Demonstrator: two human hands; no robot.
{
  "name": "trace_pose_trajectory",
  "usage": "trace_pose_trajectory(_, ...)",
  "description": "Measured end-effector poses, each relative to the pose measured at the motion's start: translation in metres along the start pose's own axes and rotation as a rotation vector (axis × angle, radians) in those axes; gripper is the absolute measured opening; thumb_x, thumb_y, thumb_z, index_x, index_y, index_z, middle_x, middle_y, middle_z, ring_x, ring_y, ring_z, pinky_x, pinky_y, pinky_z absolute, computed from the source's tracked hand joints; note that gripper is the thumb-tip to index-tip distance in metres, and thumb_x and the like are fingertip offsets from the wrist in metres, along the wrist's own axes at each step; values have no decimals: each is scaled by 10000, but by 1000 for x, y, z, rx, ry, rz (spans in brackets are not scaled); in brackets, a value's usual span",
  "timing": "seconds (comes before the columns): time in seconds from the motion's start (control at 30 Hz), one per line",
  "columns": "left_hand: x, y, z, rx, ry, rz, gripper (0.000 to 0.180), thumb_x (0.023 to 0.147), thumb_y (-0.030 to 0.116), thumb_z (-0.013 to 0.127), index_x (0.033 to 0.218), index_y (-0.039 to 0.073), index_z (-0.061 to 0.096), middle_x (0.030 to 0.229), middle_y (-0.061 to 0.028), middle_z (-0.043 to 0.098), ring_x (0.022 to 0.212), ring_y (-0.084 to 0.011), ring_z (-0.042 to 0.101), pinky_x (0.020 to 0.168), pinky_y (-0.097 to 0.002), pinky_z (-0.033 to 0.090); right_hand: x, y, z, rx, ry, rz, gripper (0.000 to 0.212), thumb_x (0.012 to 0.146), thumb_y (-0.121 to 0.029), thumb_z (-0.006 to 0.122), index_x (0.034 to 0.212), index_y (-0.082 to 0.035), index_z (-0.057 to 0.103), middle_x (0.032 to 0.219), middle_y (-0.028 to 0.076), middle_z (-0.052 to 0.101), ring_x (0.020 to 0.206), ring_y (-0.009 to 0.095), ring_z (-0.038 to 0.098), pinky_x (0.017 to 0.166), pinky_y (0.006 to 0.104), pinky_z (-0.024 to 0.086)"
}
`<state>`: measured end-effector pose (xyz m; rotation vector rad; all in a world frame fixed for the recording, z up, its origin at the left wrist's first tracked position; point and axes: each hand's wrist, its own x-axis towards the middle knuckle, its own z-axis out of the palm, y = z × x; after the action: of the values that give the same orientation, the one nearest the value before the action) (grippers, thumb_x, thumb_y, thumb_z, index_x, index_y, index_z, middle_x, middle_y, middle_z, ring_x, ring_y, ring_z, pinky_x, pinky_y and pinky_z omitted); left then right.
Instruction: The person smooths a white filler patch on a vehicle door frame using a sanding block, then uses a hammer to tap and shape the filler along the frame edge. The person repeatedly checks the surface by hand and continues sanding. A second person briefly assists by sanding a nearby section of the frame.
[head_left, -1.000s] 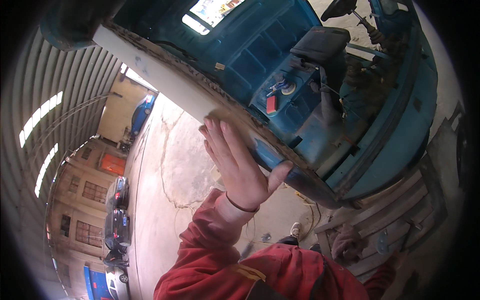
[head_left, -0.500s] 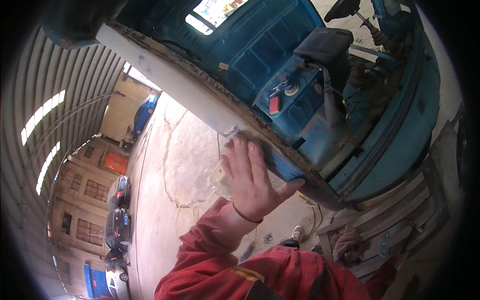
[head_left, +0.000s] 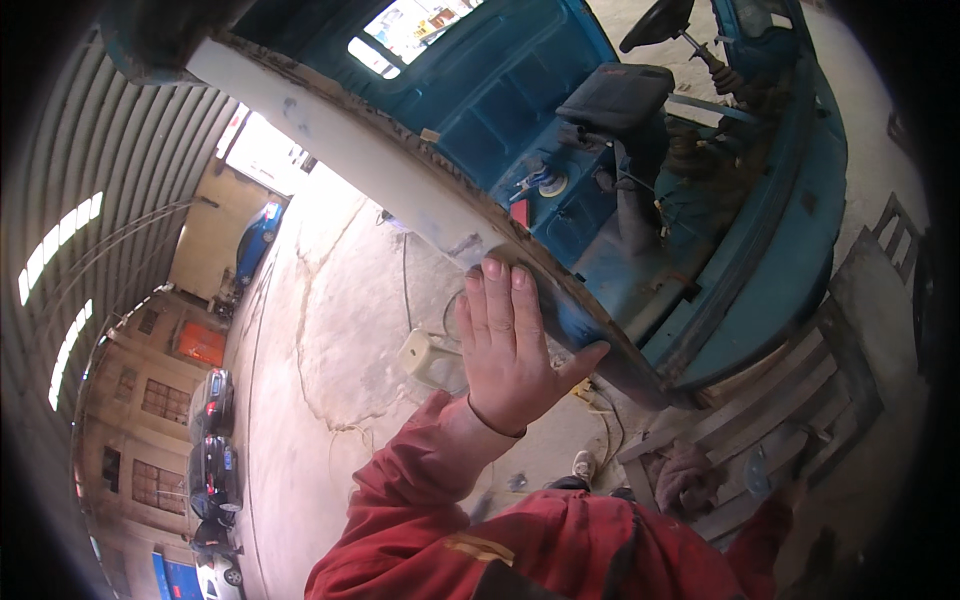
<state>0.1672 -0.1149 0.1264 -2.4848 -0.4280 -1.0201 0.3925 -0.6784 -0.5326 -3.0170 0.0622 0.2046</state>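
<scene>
My left hand (head_left: 508, 335) lies flat, palm down, against the pale filler-coated pillar (head_left: 370, 185) of a blue vehicle cab. Its fingers are stretched out and the thumb points right, over a bluish dark patch on the same panel. Nothing is in it. Low at the right, my right hand (head_left: 793, 494) is dim and blurred at the end of the red sleeve, beside a slatted wooden pallet (head_left: 730, 425). What it holds, if anything, cannot be made out. A crumpled brown cloth (head_left: 688, 478) and a pale bluish flat piece (head_left: 757, 470) lie on the pallet.
Inside the cab (head_left: 480, 140) are a dark seat (head_left: 615, 97), a round sander (head_left: 550, 182), a red block (head_left: 520, 213) and a steering wheel (head_left: 655, 24). A cream stool (head_left: 428, 358) and cables stand on the concrete floor. Parked cars (head_left: 212, 445) line the left.
The view has shifted, so the cab sits a little further left. My left hand has moved slightly right and down the pillar, still flat on it.
</scene>
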Motion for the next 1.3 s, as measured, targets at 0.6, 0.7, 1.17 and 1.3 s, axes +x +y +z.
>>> trace_pose_trajectory(0.6,-5,-22,14,-200,44,55,1164,718,509,850,1537,-101,291,1580,-382,285,1454,-552,315,1168,-634,258,-98,-15,-68,-600,-364,424,612,1037,-506,428,1540,-160,466,1614,91,413,1440,316,440,1144,478,393)
trace_pose_trajectory(0.7,-21,-17,23,-233,43,105,1177,673,497,888,1510,-112,330,1558,-388,319,1437,-555,345,1166,-645,267,-111,-3,-57,-673,-413,343,625,1036,-519,423,1542,-154,464,1610,73,427,1470,290,407,1165,459,368)
trace_pose_trajectory(1.17,13,-39,1,-253,86,30,998,719,540,821,1503,29,474,1580,-188,433,1440,-394,410,1152,-587,288,-154,-21,-51,-83,13,349,569,809,-278,761,1302,-55,583,1330,147,608,1288,320,565,1078,388,460)
trace_pose_trajectory(1.3,-1,-30,7,-256,29,104,1149,662,513,873,1550,-11,366,1619,-239,339,1494,-433,317,1173,-610,238,-136,-17,-21,-144,67,363,674,746,-278,812,1344,-78,573,1360,141,597,1298,343,562,1099,449,456)
